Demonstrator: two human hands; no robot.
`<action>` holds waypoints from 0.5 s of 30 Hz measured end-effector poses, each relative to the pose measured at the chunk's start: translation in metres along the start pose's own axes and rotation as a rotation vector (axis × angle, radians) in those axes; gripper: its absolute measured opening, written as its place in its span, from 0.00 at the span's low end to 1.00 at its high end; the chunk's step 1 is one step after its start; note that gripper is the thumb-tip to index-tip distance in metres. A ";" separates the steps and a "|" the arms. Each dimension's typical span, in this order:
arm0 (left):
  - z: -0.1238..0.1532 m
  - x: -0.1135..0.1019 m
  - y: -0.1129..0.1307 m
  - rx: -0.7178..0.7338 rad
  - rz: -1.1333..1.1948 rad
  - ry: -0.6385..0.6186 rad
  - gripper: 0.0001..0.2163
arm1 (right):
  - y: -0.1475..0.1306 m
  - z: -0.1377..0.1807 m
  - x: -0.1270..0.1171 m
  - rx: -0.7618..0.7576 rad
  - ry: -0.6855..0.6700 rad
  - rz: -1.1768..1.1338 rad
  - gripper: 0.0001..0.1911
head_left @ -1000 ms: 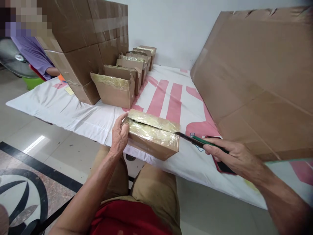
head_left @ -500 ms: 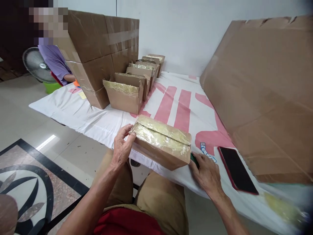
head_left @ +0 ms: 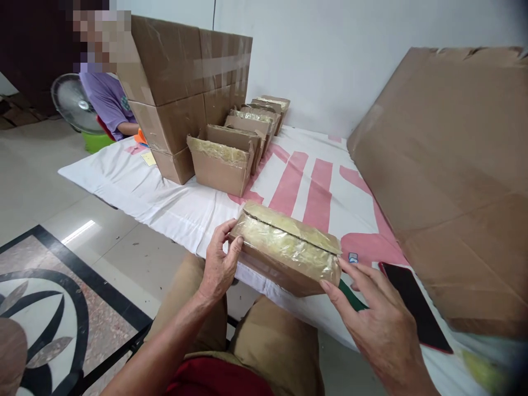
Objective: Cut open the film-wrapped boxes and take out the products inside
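Note:
A small cardboard box (head_left: pixel 280 269) lies on the near edge of the cloth-covered table, its taped top seam facing up. Clear, yellowish tape covers the two top flaps, with a narrow dark gap between them. At the box's left end, my left hand (head_left: pixel 220 261) grips it with the thumb in front and fingers behind. My right hand (head_left: pixel 375 308) holds the right end between thumb and fingertips. Beneath the right palm, a dark green object (head_left: pixel 350 297) lies on the cloth, partly hidden; its kind is unclear.
Several open-flapped small boxes (head_left: pixel 220 168) stand in a row beside stacked large cartons (head_left: pixel 173 66). A big carton (head_left: pixel 454 181) fills the right side. The red-edged phone (head_left: pixel 416 308) lies near my right hand. A person in a purple sleeve (head_left: pixel 105 102) sits at far left by a fan (head_left: pixel 70 104).
My right hand has left the green object and come up onto the box's right end. My left hand stays on the left end. The view has shifted slightly.

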State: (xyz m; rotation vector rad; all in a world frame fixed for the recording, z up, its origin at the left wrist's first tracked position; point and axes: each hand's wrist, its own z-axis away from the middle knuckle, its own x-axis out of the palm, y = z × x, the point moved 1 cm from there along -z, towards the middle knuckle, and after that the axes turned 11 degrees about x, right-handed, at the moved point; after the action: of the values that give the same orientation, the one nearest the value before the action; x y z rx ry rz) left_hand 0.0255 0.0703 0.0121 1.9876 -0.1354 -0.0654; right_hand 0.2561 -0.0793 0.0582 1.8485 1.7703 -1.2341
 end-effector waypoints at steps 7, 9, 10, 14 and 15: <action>-0.006 -0.012 -0.006 -0.045 0.253 -0.040 0.18 | -0.017 0.007 -0.007 0.013 -0.034 -0.363 0.08; -0.010 -0.022 -0.008 -0.034 0.261 -0.073 0.15 | -0.022 0.017 -0.009 -0.183 -0.068 -0.303 0.12; -0.011 -0.028 -0.008 -0.022 0.257 -0.101 0.14 | -0.023 0.022 -0.011 -0.258 -0.091 -0.261 0.13; -0.015 -0.041 -0.007 0.106 0.132 -0.231 0.11 | -0.020 0.028 -0.029 -0.310 -0.242 -0.216 0.15; -0.015 -0.042 -0.007 0.155 0.087 -0.249 0.11 | -0.019 0.025 -0.034 -0.300 -0.289 -0.241 0.15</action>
State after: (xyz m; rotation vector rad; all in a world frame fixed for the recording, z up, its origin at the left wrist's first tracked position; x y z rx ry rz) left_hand -0.0136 0.0920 0.0112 2.1193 -0.3979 -0.2527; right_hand 0.2337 -0.1160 0.0749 1.2553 1.9259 -1.1687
